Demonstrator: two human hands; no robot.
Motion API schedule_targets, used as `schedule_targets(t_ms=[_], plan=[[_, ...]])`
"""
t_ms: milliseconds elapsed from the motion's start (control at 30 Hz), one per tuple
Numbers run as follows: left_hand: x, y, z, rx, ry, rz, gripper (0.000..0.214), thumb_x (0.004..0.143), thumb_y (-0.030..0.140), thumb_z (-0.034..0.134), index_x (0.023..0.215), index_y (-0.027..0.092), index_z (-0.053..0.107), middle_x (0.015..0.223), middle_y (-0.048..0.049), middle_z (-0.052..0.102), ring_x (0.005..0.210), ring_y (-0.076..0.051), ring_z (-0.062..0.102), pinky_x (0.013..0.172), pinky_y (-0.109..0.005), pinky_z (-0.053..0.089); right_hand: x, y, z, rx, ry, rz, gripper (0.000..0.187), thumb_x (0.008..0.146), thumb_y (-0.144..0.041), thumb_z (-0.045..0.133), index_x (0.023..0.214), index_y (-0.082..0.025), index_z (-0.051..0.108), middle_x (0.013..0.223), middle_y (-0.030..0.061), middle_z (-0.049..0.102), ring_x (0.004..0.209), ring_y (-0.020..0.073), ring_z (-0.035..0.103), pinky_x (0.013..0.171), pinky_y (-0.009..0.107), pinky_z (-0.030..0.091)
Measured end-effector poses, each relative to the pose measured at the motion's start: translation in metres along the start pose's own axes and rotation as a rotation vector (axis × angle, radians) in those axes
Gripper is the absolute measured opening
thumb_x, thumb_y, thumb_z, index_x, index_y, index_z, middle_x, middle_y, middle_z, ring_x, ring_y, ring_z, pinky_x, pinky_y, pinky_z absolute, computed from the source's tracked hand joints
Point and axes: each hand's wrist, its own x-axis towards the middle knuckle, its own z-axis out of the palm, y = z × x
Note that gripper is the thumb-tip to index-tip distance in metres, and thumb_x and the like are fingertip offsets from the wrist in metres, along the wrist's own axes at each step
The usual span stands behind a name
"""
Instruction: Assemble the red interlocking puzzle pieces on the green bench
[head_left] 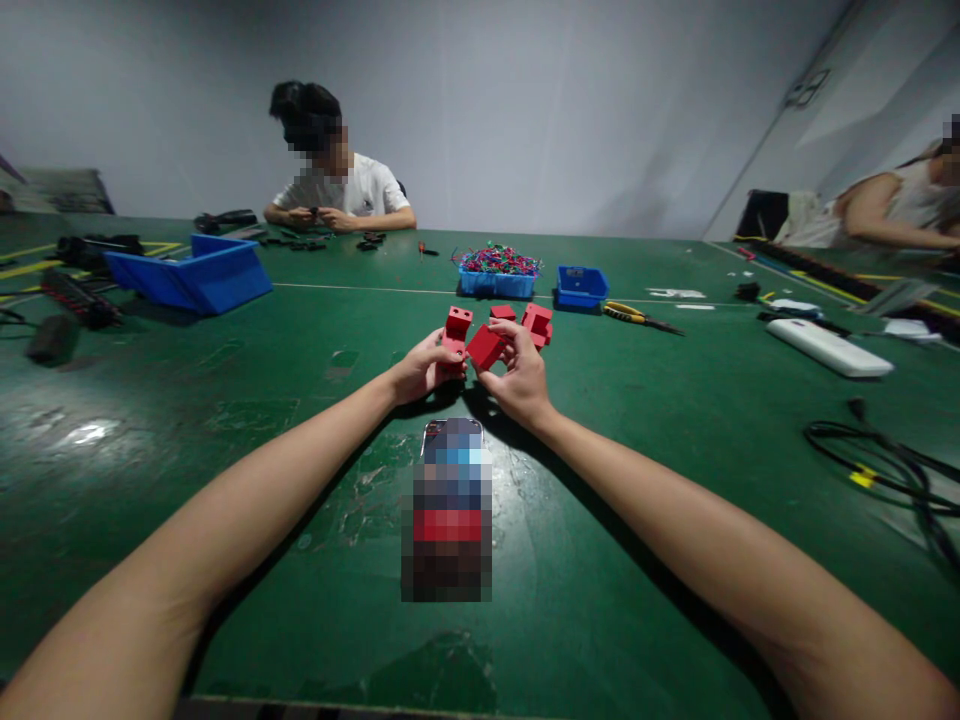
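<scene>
Left hand (pixel 421 372): gripping a red bracket (pixel 458 326) by its lower end, over the middle of the counter (pixel 300 630).
Right hand (pixel 521 378): fingers and thumb closed round a red block (pixel 486 347), just beside the bracket; I can't tell if they touch.
Slip risk: a light grip on the bracket's end could, I'd say, let it drop.
Knock risk: with the pieces so near, a hasty move might chip an edge.
Nudge risk: other red pieces (pixel 538 322) lie just beyond the right hand, where its knuckles could push them.
Phone (pixel 452 500): lies between the forearms; a dropped piece might strike it.
Red count: one per hand, apparently two beyond, partly hidden.
Bin count: three blue bins (pixel 582 290), one heaped with wires (pixel 499 262), too tangled to count.
Others: one phone, one pliers (pixel 637 317), two co-workers (pixel 375 190).
</scene>
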Motion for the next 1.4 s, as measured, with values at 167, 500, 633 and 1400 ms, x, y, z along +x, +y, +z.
schedule_targets(t_ms=[167,500,633,1400], plan=[[0.000,0.000,-0.001,0.008,-0.008,0.015,0.057,0.060,0.012,0.071,0.113,0.015,0.049,0.091,-0.0042,0.067,0.067,-0.011,0.061,0.065,-0.025,0.048,0.000,0.001,-0.001,-0.002,-0.009,-0.047,0.047,0.072,-0.019,0.070,0.116,-0.027,0.055,0.127,0.0076,0.056,0.118,0.0231,0.059,0.092,0.038,0.059],[-0.002,0.000,0.001,0.008,0.005,0.013,0.074,0.055,0.007,0.073,0.123,0.019,0.046,0.099,-0.0041,0.067,0.077,-0.014,0.065,0.073,-0.027,0.050,0.001,-0.007,-0.003,-0.096,-0.060,-0.009,0.051,0.074,-0.017,0.063,0.124,-0.025,0.055,0.125,0.0085,0.060,0.111,0.0224,0.062,0.091,0.038,0.059],[-0.002,-0.001,0.001,0.009,0.006,0.016,0.077,0.056,0.006,0.073,0.127,0.018,0.047,0.104,-0.0054,0.067,0.083,-0.015,0.065,0.076,-0.028,0.049,0.002,-0.006,-0.005,-0.097,-0.075,-0.002,0.050,0.074,-0.019,0.064,0.123,-0.025,0.056,0.122,0.0081,0.062,0.105,0.0220,0.064,0.087,0.039,0.060],[-0.001,0.001,-0.003,0.025,-0.010,-0.043,0.045,0.068,0.027,0.077,0.110,0.015,0.066,0.093,-0.0060,0.071,0.067,-0.012,0.060,0.062,-0.023,0.044,0.004,-0.001,-0.014,-0.175,-0.192,-0.050,0.055,0.078,-0.023,0.064,0.131,-0.026,0.054,0.129,0.0084,0.063,0.099,0.0222,0.066,0.082,0.039,0.058]])
